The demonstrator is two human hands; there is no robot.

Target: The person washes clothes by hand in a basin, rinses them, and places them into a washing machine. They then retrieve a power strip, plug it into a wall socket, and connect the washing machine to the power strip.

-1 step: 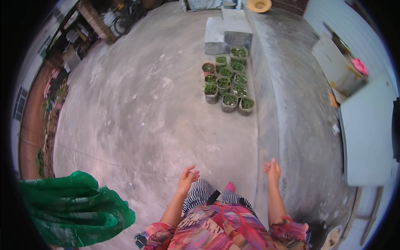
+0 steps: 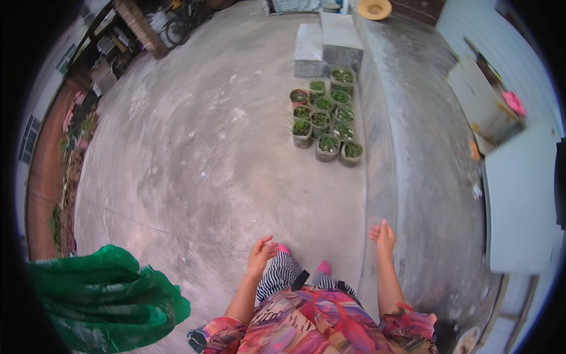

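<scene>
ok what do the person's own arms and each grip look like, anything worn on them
Loose patterned sleeves in red, pink and orange end above bare forearms. The left grip and right grip show no glove or bracelet.

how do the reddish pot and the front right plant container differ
The reddish pot is reddish brown, while the front right plant container is pale greyish. The reddish pot stands farther back on the group's left side; the front right plant container is at the near right corner. Both hold green plants and stand upright on the concrete floor.
</scene>
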